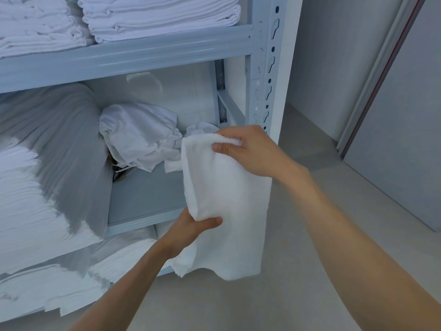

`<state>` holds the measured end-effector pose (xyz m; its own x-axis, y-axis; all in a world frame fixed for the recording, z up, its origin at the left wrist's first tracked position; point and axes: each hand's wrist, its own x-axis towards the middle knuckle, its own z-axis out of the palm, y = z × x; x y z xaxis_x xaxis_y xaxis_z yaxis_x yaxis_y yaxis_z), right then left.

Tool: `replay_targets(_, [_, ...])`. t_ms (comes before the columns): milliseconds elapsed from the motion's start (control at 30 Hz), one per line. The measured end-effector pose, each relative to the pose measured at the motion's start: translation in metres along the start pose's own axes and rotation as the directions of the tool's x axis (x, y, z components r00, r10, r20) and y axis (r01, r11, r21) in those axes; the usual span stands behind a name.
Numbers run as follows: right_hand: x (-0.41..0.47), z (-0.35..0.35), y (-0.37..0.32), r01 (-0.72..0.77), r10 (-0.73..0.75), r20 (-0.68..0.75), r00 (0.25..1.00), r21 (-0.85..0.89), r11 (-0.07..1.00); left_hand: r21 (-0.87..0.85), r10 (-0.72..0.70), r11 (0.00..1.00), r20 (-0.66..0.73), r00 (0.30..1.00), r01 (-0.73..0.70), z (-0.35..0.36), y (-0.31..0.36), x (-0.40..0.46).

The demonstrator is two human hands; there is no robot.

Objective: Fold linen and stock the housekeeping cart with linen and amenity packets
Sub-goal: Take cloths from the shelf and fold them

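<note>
White towel (pixel 224 194) hangs lengthwise before the shelf rack (pixel 262 68), right hand (pixel 248 149) pinching its top edge, left hand (pixel 191 228) gripping mid-length below.

Hidden behind cloth, cut at the frame edges

The left hand (pixel 191 229) shows only its thumb and the heel of the palm; its fingers lie behind the white towel (pixel 226 199), so how they curl cannot be told. The right hand (pixel 248 149) at 12 o'clock of the towel has its fingertips buried in the top fold. A dark object (pixel 118 169) at 9 o'clock of the towel is wedged between the crumpled sheet (pixel 138 134) and the grey bundle (pixel 59 130), too covered to identify. The folded stacks (pixel 152 15) at 11 o'clock are cut by the top edge, the lower piles (pixel 28 211) by the left edge; both forearms run out at the bottom.
</note>
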<state>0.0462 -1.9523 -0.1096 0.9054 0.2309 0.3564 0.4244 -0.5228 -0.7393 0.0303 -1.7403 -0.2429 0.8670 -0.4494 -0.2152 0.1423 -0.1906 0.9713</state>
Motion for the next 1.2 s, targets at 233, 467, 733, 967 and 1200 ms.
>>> replay_targets(233, [-0.005,0.027,0.08,-0.267,0.261,-0.059,0.963,-0.122,0.956,-0.014,-0.042,0.999,0.032,0.999,0.043,0.012,0.003,0.01])
replay_targets(467, [-0.064,0.082,0.151,-0.646,0.675,0.141,0.724,-0.204,0.735,-0.22,-0.128,0.97,-0.083,0.988,0.107,0.017,-0.001,0.023])
replay_targets(733, [-0.116,0.092,0.167,-0.905,0.824,0.384,0.417,0.257,0.338,-0.354,-0.098,0.934,-0.14,0.985,0.043,-0.004,0.011,0.027])
replay_targets(967, [-0.11,0.067,0.167,-0.583,0.583,0.402,0.706,0.797,0.157,-0.437,-0.087,0.899,-0.192,0.978,-0.006,-0.035,0.019,0.029])
replay_targets(1200, [-0.097,0.044,0.153,-0.295,0.358,0.225,0.906,0.943,0.153,-0.274,0.07,0.959,-0.044,0.997,-0.08,-0.064,0.008,0.023])
